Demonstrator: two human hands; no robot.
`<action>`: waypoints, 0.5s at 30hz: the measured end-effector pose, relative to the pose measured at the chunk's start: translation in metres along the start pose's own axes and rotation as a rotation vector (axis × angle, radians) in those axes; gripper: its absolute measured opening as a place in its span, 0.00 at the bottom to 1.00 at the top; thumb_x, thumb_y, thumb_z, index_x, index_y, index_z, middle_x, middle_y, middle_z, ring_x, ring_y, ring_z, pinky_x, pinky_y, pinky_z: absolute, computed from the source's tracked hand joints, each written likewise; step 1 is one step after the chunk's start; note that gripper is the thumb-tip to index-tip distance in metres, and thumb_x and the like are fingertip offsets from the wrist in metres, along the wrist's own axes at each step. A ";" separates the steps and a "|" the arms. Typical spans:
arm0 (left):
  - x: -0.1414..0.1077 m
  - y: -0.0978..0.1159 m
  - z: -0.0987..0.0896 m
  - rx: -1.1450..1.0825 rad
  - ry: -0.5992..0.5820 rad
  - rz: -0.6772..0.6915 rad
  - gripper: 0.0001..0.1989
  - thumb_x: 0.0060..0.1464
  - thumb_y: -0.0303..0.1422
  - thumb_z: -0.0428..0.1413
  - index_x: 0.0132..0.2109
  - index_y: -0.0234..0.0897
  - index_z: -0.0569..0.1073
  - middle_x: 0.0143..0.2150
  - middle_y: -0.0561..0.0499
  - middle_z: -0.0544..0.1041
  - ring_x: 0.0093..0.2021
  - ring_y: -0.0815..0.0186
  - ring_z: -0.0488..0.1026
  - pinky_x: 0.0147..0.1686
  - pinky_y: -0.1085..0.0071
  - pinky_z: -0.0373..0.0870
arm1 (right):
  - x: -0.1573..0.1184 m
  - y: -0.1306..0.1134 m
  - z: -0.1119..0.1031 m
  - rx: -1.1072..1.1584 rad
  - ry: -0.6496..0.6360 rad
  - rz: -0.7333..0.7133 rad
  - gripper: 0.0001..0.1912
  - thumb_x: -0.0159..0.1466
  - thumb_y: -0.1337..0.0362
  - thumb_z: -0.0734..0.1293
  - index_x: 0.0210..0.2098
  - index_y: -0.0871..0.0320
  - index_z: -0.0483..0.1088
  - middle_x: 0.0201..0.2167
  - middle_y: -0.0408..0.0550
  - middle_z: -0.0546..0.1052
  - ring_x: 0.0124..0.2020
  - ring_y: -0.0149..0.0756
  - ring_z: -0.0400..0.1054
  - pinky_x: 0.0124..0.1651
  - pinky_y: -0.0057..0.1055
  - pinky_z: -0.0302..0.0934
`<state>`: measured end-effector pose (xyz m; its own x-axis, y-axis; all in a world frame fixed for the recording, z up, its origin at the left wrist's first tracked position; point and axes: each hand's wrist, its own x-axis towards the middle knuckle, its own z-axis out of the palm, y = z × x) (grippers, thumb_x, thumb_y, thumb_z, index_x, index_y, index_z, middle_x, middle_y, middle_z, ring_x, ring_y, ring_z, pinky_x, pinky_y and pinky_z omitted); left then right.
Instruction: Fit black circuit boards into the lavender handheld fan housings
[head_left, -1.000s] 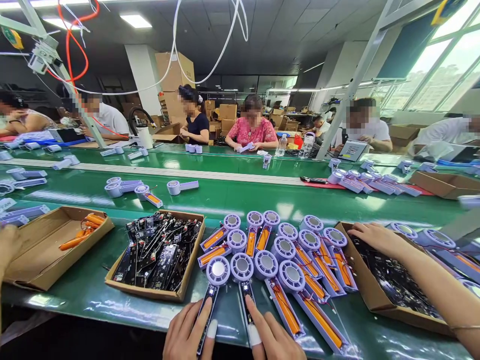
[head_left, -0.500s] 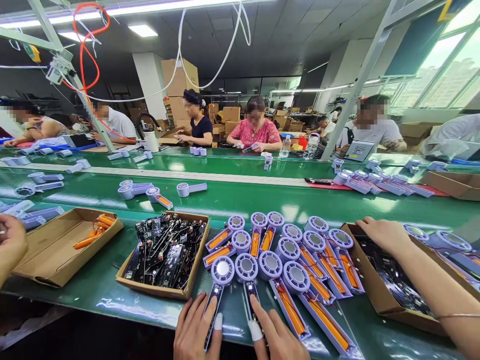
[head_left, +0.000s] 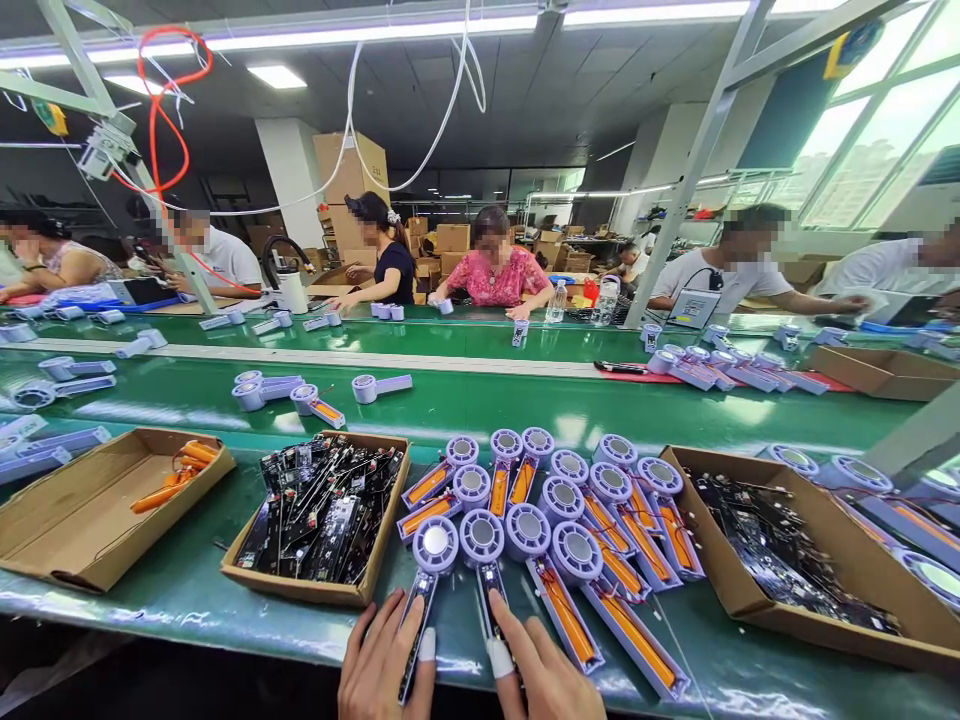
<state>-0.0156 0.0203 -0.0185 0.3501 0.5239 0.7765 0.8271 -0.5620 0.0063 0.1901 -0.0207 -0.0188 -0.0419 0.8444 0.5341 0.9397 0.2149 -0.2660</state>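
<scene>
My left hand (head_left: 384, 652) is closed around the handle of a lilac handheld fan (head_left: 435, 545), its index finger pressing on the black circuit board in the handle. A white cover wraps my left thumb. My right hand (head_left: 546, 668) grips a second lilac handheld fan (head_left: 481, 538) the same way, index finger on its board and a white cover on the thumb. Both fans lie side by side, round heads pointing away from me. Beside them rest several more lilac fans (head_left: 577, 550), with orange batteries (head_left: 574, 620) in their open handles.
Left of the fans stands a cardboard tray of circuit boards (head_left: 379, 575); another board tray (head_left: 720, 560) is at right. A cardboard tray (head_left: 67, 510) with orange batteries sits far left. More fans lie on the green conveyor (head_left: 480, 405). Several co-workers sit across, one in pink (head_left: 499, 272).
A co-worker's arm has left the right-hand board tray, and another hand at the left edge is gone. My hands keep their hold on both fans. The view has shifted slightly.
</scene>
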 end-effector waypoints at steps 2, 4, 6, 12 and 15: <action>-0.004 -0.001 0.000 0.006 -0.032 -0.006 0.18 0.58 0.26 0.53 0.55 0.34 0.71 0.46 0.44 0.83 0.48 0.58 0.80 0.51 0.61 0.69 | 0.000 0.000 -0.001 0.012 -0.002 0.002 0.28 0.65 0.69 0.53 0.62 0.49 0.62 0.35 0.46 0.77 0.23 0.35 0.75 0.22 0.25 0.69; -0.007 -0.003 0.001 0.003 -0.048 -0.002 0.19 0.57 0.26 0.54 0.56 0.35 0.70 0.47 0.44 0.82 0.48 0.57 0.79 0.51 0.61 0.69 | 0.001 0.000 -0.002 0.013 -0.013 -0.003 0.29 0.64 0.70 0.54 0.63 0.49 0.61 0.34 0.46 0.77 0.24 0.34 0.75 0.22 0.25 0.69; -0.008 -0.004 0.001 0.000 -0.047 0.001 0.19 0.57 0.26 0.54 0.56 0.34 0.70 0.47 0.44 0.82 0.49 0.57 0.79 0.52 0.60 0.68 | 0.001 0.001 -0.003 0.013 -0.025 -0.013 0.30 0.64 0.71 0.54 0.64 0.49 0.59 0.33 0.45 0.76 0.23 0.35 0.75 0.21 0.26 0.69; -0.007 -0.002 0.002 0.000 -0.055 -0.003 0.19 0.57 0.26 0.54 0.56 0.33 0.69 0.47 0.43 0.82 0.49 0.57 0.79 0.52 0.59 0.68 | 0.001 0.001 -0.004 0.003 -0.044 -0.025 0.32 0.62 0.72 0.54 0.65 0.49 0.57 0.32 0.45 0.76 0.23 0.35 0.75 0.21 0.25 0.69; -0.007 -0.002 0.001 0.000 -0.065 -0.012 0.19 0.57 0.26 0.53 0.56 0.34 0.69 0.47 0.44 0.82 0.50 0.57 0.78 0.52 0.59 0.68 | 0.001 0.000 -0.004 0.001 -0.054 -0.009 0.33 0.61 0.73 0.54 0.64 0.49 0.58 0.32 0.45 0.75 0.23 0.35 0.74 0.20 0.25 0.68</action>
<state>-0.0193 0.0183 -0.0240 0.3680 0.5712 0.7337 0.8315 -0.5553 0.0153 0.1917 -0.0214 -0.0154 -0.0685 0.8677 0.4924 0.9390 0.2228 -0.2619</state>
